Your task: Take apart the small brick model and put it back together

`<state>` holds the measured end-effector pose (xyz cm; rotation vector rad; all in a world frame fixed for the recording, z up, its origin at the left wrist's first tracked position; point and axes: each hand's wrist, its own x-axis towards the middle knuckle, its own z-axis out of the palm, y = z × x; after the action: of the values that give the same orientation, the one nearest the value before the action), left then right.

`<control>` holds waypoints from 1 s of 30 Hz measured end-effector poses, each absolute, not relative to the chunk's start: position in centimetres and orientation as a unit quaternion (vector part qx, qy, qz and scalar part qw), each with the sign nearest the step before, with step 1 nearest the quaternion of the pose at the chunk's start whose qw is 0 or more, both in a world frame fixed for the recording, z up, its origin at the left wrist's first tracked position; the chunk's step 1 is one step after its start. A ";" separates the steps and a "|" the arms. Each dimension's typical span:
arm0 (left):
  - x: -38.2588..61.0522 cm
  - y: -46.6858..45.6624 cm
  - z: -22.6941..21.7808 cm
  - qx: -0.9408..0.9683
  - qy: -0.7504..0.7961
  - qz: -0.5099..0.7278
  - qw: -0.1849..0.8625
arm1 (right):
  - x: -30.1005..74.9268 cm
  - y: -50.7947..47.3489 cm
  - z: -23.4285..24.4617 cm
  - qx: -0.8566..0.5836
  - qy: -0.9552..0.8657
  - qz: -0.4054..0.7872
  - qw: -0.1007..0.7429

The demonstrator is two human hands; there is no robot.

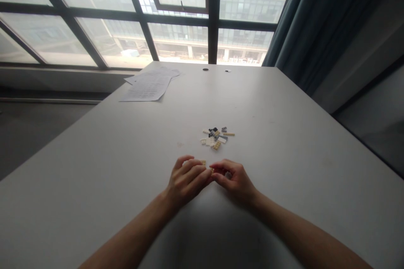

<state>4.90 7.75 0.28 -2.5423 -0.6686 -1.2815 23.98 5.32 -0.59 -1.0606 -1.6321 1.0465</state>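
Observation:
My left hand [188, 180] is closed over a tan building brick [203, 162], whose studded end shows beyond the fingers; the rest of it is hidden. Facing it, my right hand [235, 180] pinches a small tan building brick [212, 171] between thumb and fingertips, right against the left fingertips. Whether the two tan pieces are joined I cannot tell. Just beyond both hands lies a loose pile of building bricks [212, 141] in white, tan, grey and black. A long narrow tan piece [229, 134] sticks out at the pile's right side.
The white table [284, 143] stretches away to the windows. Printed paper sheets [148, 86] lie at its far left edge. Two small round fittings, one a dark hole [205, 69], sit near the far edge. A dark curtain [303, 29] hangs at the right.

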 end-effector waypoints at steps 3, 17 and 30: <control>4.8 7.7 0.3 -0.869 -0.218 -0.432 0.109 | 24.1 5.3 -0.7 -0.421 -0.663 0.438 0.437; 4.8 7.9 0.2 -0.878 -0.199 -0.423 0.099 | 24.2 5.3 -0.3 -0.424 -0.703 0.393 0.415; 5.0 7.8 0.2 -0.865 -0.222 -0.435 0.115 | 24.1 5.2 -0.2 -0.411 -0.711 0.388 0.417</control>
<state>5.03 7.80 0.24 -2.5355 -0.6499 -1.2746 24.15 5.17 -0.21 -1.0327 -1.7854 0.9744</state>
